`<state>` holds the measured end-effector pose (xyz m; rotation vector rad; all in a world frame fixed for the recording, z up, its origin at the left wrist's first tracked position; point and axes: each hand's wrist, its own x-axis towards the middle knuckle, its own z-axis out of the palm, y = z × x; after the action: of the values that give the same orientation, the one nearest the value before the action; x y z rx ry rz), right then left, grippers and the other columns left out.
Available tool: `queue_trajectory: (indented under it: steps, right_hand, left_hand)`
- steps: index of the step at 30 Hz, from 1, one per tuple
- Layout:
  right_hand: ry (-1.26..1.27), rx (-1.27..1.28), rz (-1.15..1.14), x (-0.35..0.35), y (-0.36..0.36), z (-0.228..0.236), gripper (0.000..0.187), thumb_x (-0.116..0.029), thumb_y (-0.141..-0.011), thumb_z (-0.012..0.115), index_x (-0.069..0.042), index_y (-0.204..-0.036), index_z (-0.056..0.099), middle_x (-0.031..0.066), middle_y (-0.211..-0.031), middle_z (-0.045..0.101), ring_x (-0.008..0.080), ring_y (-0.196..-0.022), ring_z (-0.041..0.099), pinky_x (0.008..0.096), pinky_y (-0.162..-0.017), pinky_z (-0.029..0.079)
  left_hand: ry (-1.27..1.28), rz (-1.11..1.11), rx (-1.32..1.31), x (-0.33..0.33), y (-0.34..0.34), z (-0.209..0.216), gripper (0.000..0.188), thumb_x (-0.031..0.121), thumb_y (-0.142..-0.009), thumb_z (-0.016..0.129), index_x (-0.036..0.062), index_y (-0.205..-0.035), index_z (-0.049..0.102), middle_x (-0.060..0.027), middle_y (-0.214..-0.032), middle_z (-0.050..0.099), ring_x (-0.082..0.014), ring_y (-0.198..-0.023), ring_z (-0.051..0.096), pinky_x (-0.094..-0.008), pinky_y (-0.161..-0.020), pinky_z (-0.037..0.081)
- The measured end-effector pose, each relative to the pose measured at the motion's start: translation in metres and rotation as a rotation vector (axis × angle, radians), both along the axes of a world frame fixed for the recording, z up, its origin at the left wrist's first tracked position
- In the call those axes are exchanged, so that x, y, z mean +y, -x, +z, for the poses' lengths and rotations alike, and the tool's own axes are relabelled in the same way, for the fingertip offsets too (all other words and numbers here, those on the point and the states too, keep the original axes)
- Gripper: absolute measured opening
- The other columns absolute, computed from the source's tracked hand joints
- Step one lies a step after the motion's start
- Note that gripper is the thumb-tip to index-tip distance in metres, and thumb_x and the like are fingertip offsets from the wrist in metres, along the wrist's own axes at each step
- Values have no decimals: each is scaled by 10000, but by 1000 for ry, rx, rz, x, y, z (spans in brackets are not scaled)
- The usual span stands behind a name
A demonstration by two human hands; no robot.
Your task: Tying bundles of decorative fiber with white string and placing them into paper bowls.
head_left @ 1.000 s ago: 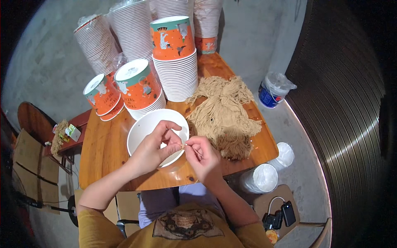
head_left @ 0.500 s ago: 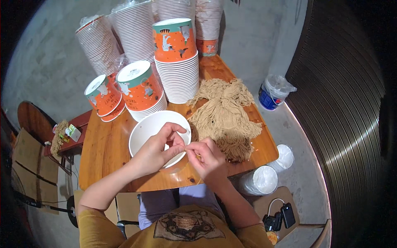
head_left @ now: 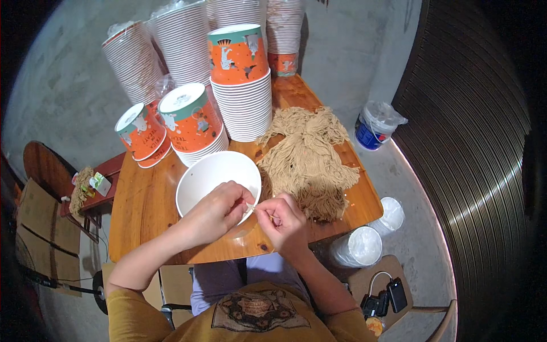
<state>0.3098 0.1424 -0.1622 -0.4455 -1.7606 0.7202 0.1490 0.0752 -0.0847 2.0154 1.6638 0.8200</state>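
Note:
A white paper bucket (head_left: pixel 213 171) stands mouth up at the table's front, with a small dark hole near its left rim. Over its near right rim, my left hand (head_left: pixel 219 206) is closed in a pinch, fingertips at the end of a thin tan cord. Just to the right, my right hand (head_left: pixel 283 221) is also closed, with the thin tan cord (head_left: pixel 272 216) between thumb and fingers. The two hands' fingertips almost meet. My left fingers partly hide the bucket's near wall. Beyond my right hand lies a loose heap of tan cords (head_left: pixel 307 154).
Orange and green patterned paper buckets (head_left: pixel 191 117) stand upside down in stacks along the wooden table's (head_left: pixel 145 222) back left. Tall wrapped stacks (head_left: pixel 179 40) rise behind. On the floor at right are a blue pail (head_left: pixel 370 137) and white bucket stacks (head_left: pixel 362 248). A ribbed shutter (head_left: pixel 473 131) borders the right.
My left fingers have curled in from a wider, looped pinch and dipped slightly toward the bucket's rim. The right hand stays beside them, still pinching the cord.

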Motion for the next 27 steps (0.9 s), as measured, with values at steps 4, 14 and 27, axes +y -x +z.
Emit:
queue_trajectory:
  steps: [4, 14, 27]
  right_hand:
    - [48, 33, 31, -3, 2, -3, 157, 80, -764, 674, -23, -858, 602, 20, -750, 511, 52, -543, 446, 220, -478, 362]
    - [214, 61, 107, -7, 0, -5, 145, 71, -791, 651, -26, -859, 568, -16, -669, 499, 25, -536, 415, 208, -469, 343]
    - [236, 17, 102, -12, -3, 0, 181, 11, -798, 690, -27, -952, 602, -7, -675, 515, 41, -526, 435, 217, -469, 358]
  left_hand:
    - [-91, 3, 79, -1, 3, -5, 75, 39, -861, 556, 18, -932, 566, -144, -878, 544, -325, -880, 531, -391, -801, 442]
    - [70, 22, -57, -1, 0, 3, 77, 62, -839, 582, 17, -892, 549, -116, -844, 532, -265, -827, 528, -347, -756, 443]
    - [53, 41, -112, -2, 0, 3, 102, 85, -845, 586, 5, -890, 542, -97, -826, 525, -220, -759, 544, -329, -688, 454]
